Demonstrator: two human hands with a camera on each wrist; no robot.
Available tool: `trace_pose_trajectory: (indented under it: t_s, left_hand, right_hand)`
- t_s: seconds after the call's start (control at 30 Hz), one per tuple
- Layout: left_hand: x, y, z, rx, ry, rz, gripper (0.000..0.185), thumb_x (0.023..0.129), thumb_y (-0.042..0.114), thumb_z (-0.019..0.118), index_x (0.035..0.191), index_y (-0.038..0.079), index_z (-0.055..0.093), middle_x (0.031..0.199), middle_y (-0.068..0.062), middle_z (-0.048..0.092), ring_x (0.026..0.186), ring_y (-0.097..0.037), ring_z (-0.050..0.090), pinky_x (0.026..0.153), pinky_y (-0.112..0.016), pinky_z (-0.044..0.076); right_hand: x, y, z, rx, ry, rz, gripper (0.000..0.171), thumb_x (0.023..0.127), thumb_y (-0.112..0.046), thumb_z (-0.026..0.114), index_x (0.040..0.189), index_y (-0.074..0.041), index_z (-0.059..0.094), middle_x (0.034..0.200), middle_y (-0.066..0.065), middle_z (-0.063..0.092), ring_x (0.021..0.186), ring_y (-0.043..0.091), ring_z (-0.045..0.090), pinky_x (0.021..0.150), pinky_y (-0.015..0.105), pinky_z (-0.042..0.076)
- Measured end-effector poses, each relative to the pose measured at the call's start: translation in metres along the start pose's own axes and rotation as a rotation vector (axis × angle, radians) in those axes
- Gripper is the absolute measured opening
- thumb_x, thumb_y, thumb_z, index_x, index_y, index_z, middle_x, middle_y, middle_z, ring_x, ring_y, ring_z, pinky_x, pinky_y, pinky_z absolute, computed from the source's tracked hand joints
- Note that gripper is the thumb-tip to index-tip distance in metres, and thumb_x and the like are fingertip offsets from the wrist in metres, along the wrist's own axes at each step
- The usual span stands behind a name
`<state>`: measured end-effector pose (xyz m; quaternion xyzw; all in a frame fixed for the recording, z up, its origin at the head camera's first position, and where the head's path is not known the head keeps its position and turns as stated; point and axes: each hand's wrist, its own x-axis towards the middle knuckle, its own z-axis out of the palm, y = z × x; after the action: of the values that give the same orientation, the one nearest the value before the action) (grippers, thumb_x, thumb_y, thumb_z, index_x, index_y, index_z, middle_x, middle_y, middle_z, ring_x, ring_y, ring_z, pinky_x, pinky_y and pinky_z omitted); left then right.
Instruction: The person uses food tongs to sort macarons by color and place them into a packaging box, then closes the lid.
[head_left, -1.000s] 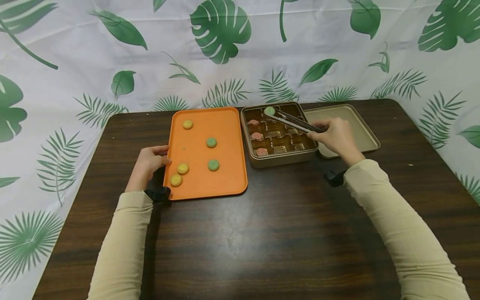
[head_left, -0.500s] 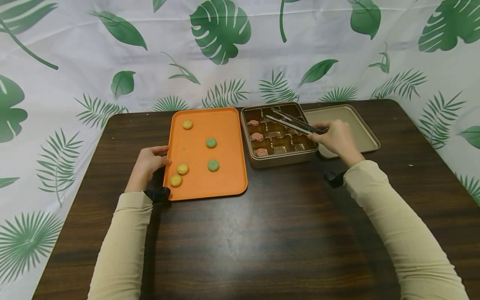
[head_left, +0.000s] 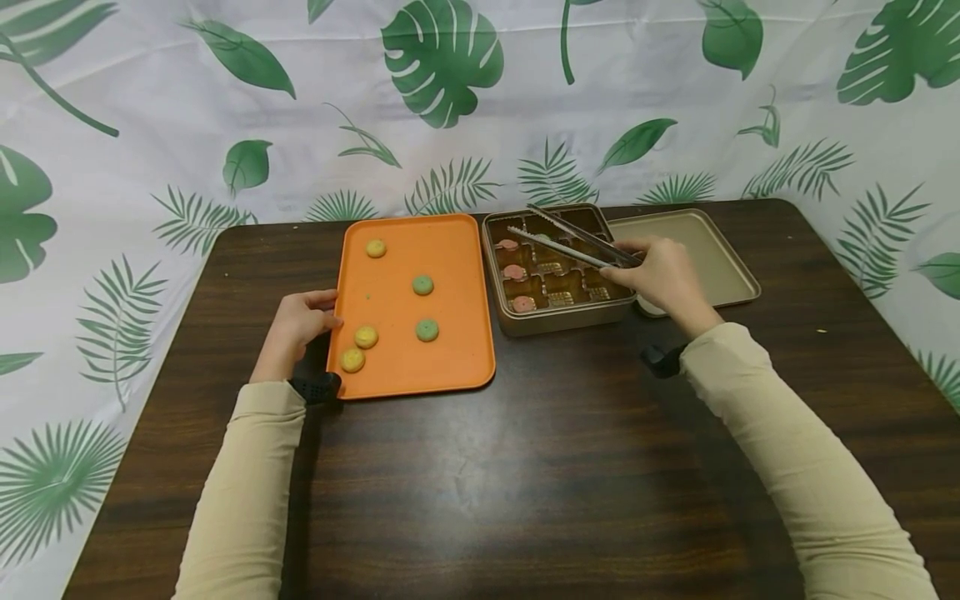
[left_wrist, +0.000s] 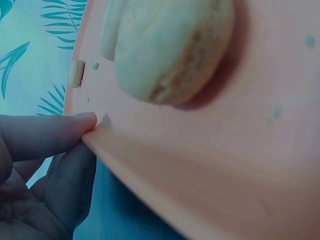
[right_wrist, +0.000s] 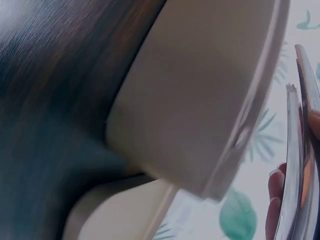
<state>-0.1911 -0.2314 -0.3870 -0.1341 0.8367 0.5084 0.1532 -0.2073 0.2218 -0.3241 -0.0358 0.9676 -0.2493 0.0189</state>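
My left hand (head_left: 300, 321) pinches the left edge of an orange tray (head_left: 457, 358), thumb on top and fingers beneath in the left wrist view. On the tray lie yellow macarons (head_left: 366, 337) and two green macarons (head_left: 423, 285). My right hand (head_left: 663, 271) holds metal tongs (head_left: 555, 247), their arms spread apart above a gold tin (head_left: 570, 318) with a compartmented insert. Pink macarons (head_left: 514, 272) fill the tin's left column. Between the tong arms, a green macaron (head_left: 542, 239) shows partly in the back middle area. The right wrist view catches the tin's side wall and the tongs.
A flat gold lid (head_left: 723, 258) lies right of the tin, partly behind the right hand. Dark wooden table (head_left: 465, 483) extends in front. A leaf-printed white cloth (head_left: 315, 125) hangs behind the table. Small crumbs dot the tray.
The tongs gripped a green macaron over the tin's back middle area, then dipped and spread. They have since risen and shifted left without the macaron. The left hand stays put.
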Motion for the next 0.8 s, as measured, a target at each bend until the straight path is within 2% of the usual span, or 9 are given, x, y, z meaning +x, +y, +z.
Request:
trace_pose_trajectory:
  t_s: [0.07, 0.13, 0.23, 0.3, 0.37, 0.57, 0.6, 0.7, 0.8]
  left_hand:
    - [0.0, 0.0, 0.0, -0.001, 0.001, -0.003, 0.058, 0.092, -0.005, 0.05, 0.147, 0.001, 0.033, 0.146, -0.024, 0.042, 0.128, -0.034, 0.047, 0.064, -0.002, 0.045]
    - [0.0, 0.0, 0.0, 0.005, 0.002, -0.004, 0.058, 0.092, -0.005, 0.05, 0.147, 0.001, 0.033, 0.146, -0.024, 0.042, 0.128, -0.034, 0.047, 0.071, -0.005, 0.048]
    - [0.001, 0.001, 0.0, 0.01, 0.008, -0.009, 0.058, 0.092, -0.005, 0.051, 0.147, 0.001, 0.033, 0.146, -0.024, 0.042, 0.128, -0.033, 0.047, 0.09, -0.02, 0.053]
    - [0.001, 0.001, 0.0, 0.016, 0.01, -0.013, 0.058, 0.092, -0.005, 0.051, 0.147, 0.001, 0.033, 0.146, -0.025, 0.042, 0.128, -0.033, 0.047, 0.101, -0.031, 0.049]
    - [0.002, 0.001, 0.0, 0.016, 0.014, -0.018, 0.059, 0.091, -0.006, 0.052, 0.147, 0.001, 0.034, 0.145, -0.025, 0.042, 0.127, -0.033, 0.047, 0.106, -0.038, 0.045]
    - [0.001, 0.002, 0.001, 0.023, 0.019, -0.022, 0.058, 0.091, -0.006, 0.052, 0.147, 0.001, 0.034, 0.145, -0.024, 0.043, 0.126, -0.032, 0.048, 0.106, -0.04, 0.044]
    - [0.001, 0.001, 0.001, 0.023, 0.019, -0.021, 0.058, 0.092, -0.005, 0.052, 0.147, 0.001, 0.034, 0.145, -0.024, 0.042, 0.125, -0.032, 0.048, 0.106, -0.039, 0.045]
    - [0.002, 0.0, 0.001, 0.026, 0.019, -0.02, 0.058, 0.092, -0.005, 0.052, 0.147, 0.002, 0.035, 0.145, -0.024, 0.043, 0.125, -0.032, 0.048, 0.105, -0.037, 0.046]
    - [0.002, 0.0, 0.002, 0.029, 0.019, -0.015, 0.058, 0.092, -0.004, 0.052, 0.147, 0.002, 0.035, 0.144, -0.024, 0.043, 0.124, -0.031, 0.049, 0.102, -0.033, 0.048]
  right_hand:
    - [-0.001, -0.005, 0.001, 0.007, 0.005, -0.025, 0.052, 0.087, -0.027, 0.068, 0.132, -0.005, 0.057, 0.128, 0.025, 0.058, 0.097, 0.037, 0.057, 0.077, 0.047, 0.046]
    - [-0.003, -0.01, 0.004, 0.025, 0.017, -0.059, 0.051, 0.086, -0.026, 0.069, 0.13, -0.004, 0.059, 0.125, 0.025, 0.06, 0.095, 0.036, 0.058, 0.076, 0.046, 0.046]
    - [-0.006, -0.02, 0.008, 0.039, 0.029, -0.116, 0.049, 0.084, -0.024, 0.071, 0.127, -0.003, 0.061, 0.124, 0.024, 0.061, 0.1, 0.037, 0.059, 0.079, 0.049, 0.047]
    - [-0.008, -0.028, 0.011, 0.035, 0.023, -0.151, 0.048, 0.084, -0.023, 0.072, 0.126, -0.002, 0.062, 0.123, 0.024, 0.062, 0.105, 0.038, 0.059, 0.082, 0.05, 0.048]
    - [-0.011, -0.036, 0.014, 0.023, 0.008, -0.184, 0.046, 0.084, -0.023, 0.072, 0.124, -0.002, 0.063, 0.124, 0.023, 0.061, 0.105, 0.038, 0.059, 0.082, 0.05, 0.048]
    - [-0.02, -0.056, 0.026, -0.018, -0.064, -0.248, 0.044, 0.082, -0.023, 0.074, 0.122, -0.007, 0.065, 0.108, 0.017, 0.066, 0.083, 0.029, 0.059, 0.067, 0.039, 0.045]
    - [-0.021, -0.059, 0.029, -0.028, -0.076, -0.258, 0.044, 0.082, -0.024, 0.074, 0.122, -0.007, 0.066, 0.107, 0.015, 0.067, 0.082, 0.029, 0.059, 0.066, 0.039, 0.046]
    - [-0.026, -0.066, 0.035, -0.067, -0.114, -0.289, 0.043, 0.082, -0.026, 0.074, 0.121, -0.009, 0.067, 0.113, 0.014, 0.067, 0.093, 0.03, 0.063, 0.071, 0.041, 0.052]
    - [-0.03, -0.072, 0.041, -0.098, -0.151, -0.313, 0.042, 0.082, -0.028, 0.074, 0.12, -0.01, 0.068, 0.114, 0.013, 0.067, 0.093, 0.03, 0.064, 0.07, 0.041, 0.054]
